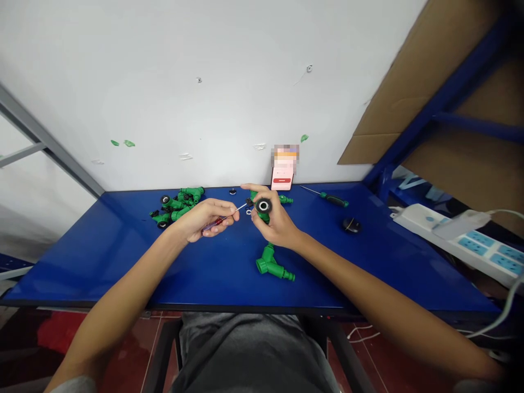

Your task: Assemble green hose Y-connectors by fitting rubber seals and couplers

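Note:
My left hand is closed around a small screwdriver with a dark red handle. Its thin metal shaft points up and right, the tip close to my other hand. Between the thumb and fingers of my right hand is a green hose fitting, its round black end with a pale ring turned toward me. My right fingers hide part of that fitting. On the table just below lies a green Y-shaped hose connector. A small white ring rests between my hands.
Several green fittings are piled at the back left of the blue table. A phone leans on the wall. To the right are a green-handled screwdriver, a black round object and a white power strip.

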{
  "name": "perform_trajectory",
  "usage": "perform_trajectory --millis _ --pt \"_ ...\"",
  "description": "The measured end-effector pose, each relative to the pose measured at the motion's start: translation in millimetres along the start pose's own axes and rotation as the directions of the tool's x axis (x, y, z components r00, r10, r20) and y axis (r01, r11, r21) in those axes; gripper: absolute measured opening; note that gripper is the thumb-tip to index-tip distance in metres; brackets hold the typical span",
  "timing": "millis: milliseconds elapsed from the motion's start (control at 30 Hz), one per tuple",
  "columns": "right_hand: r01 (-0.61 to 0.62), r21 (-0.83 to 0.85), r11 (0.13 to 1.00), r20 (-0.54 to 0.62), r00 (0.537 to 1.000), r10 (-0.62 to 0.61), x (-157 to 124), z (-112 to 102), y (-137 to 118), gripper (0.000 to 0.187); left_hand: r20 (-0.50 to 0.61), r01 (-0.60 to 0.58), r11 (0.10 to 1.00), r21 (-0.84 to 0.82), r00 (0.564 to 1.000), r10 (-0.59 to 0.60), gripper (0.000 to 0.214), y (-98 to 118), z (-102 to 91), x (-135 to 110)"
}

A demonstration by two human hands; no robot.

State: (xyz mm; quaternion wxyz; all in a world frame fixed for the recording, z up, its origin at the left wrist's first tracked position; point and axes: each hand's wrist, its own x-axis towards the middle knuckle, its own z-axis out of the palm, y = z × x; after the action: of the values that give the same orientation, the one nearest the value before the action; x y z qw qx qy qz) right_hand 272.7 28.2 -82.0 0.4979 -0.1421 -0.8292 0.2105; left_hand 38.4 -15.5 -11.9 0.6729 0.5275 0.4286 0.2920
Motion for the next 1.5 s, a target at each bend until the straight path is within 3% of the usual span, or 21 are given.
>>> perform_trajectory --millis 133,233,333,400,500,567,633,700,767,833,867,933,1033,1167,1233,1300,1367,1433,1500 --pt "-0.018 -0.016 1.000 0.018 1.000 0.018 0.7 -1.5 -2.9 0.044 0.009 -0.035 0.997 0.076 0.999 0.034 0.026 -0.8 -1.8 0.2" --pt "-0.046 -0.027 0.999 0.042 0.998 0.047 0.9 -1.1 -4.4 0.044 -0.043 -0.170 0.927 0.335 0.980 0.196 0.025 -4.4 0.8 1.4" --pt "-0.104 0.013 0.995 0.037 0.994 0.103 0.1 2.1 -4.8 0.042 -0.102 -0.233 0.631 0.740 0.889 0.447 0.025 -11.0 10.1 1.2" --pt "-0.157 0.078 0.985 0.019 0.988 0.156 -0.6 5.2 -5.4 0.041 -0.096 -0.151 0.377 0.914 0.822 0.562 0.026 -17.4 19.3 0.1" --pt "-0.234 0.198 0.952 0.009 0.971 0.237 -1.2 9.6 -6.7 0.041 -0.071 0.038 0.067 0.997 0.798 0.598 0.027 -27.6 32.5 -1.1" --pt "-0.253 0.245 0.936 0.003 0.966 0.260 -1.4 11.5 -6.7 0.041 -0.089 0.108 0.004 0.994 0.796 0.598 0.028 -31.3 37.5 -0.3" --pt "-0.232 0.243 0.942 -0.021 0.970 0.244 -1.6 11.8 -5.2 0.040 -0.108 0.065 0.091 0.994 0.777 0.621 0.029 -30.0 37.4 0.8" --pt "-0.180 0.188 0.966 -0.042 0.981 0.191 -2.0 10.4 -2.8 0.040 -0.129 -0.062 0.277 0.959 0.773 0.621 0.031 -23.3 31.4 0.3" --pt "-0.109 0.096 0.989 -0.031 0.993 0.112 -2.1 7.8 -0.7 0.041 -0.124 -0.200 0.507 0.839 0.836 0.534 0.031 -13.1 20.8 -2.6" --pt "-0.038 0.013 0.999 0.001 0.999 0.038 -1.6 4.8 -0.2 0.044 -0.024 -0.265 0.725 0.635 0.932 0.362 0.031 -3.1 8.3 -6.3" --pt "-0.006 -0.012 1.000 0.008 1.000 0.007 -1.0 3.4 -0.7 0.046 0.028 -0.267 0.800 0.538 0.954 0.300 0.031 0.5 2.5 -7.6" --pt "0.047 -0.032 0.998 -0.001 0.999 -0.047 0.8 1.4 -3.2 0.049 0.076 -0.269 0.886 0.378 0.963 0.260 0.035 3.4 -6.1 -7.6" --pt "0.102 -0.015 0.995 -0.020 0.995 -0.103 3.4 0.3 -8.7 0.052 0.074 -0.243 0.945 0.217 0.970 0.232 0.042 -1.6 -10.4 -1.4" --pt "0.118 -0.027 0.993 -0.012 0.993 -0.118 3.4 1.1 -14.1 0.054 0.068 -0.275 0.935 0.225 0.962 0.266 0.043 -10.5 -5.3 5.5" --pt "0.120 -0.035 0.992 -0.016 0.993 -0.120 2.6 1.7 -15.3 0.054 0.060 -0.376 0.852 0.365 0.922 0.382 0.041 -13.6 -0.8 4.9" --pt "0.120 -0.026 0.992 -0.025 0.992 -0.121 2.1 2.4 -16.2 0.053 0.041 -0.473 0.658 0.586 0.828 0.558 0.038 -18.3 3.3 3.1" --pt "0.123 -0.014 0.992 -0.042 0.991 -0.124 2.1 3.4 -16.9 0.053 0.074 -0.471 0.341 0.813 0.665 0.743 0.034 -25.5 5.8 2.0" --pt "0.130 -0.007 0.992 -0.065 0.989 -0.130 2.0 4.4 -17.5 0.052 0.191 -0.352 0.001 0.936 0.513 0.837 0.034 -33.2 6.1 2.4" --pt "0.139 0.007 0.990 -0.072 0.988 -0.138 1.7 4.9 -17.5 0.050 0.316 -0.220 -0.241 0.945 0.428 0.847 0.039 -38.3 5.4 3.4"
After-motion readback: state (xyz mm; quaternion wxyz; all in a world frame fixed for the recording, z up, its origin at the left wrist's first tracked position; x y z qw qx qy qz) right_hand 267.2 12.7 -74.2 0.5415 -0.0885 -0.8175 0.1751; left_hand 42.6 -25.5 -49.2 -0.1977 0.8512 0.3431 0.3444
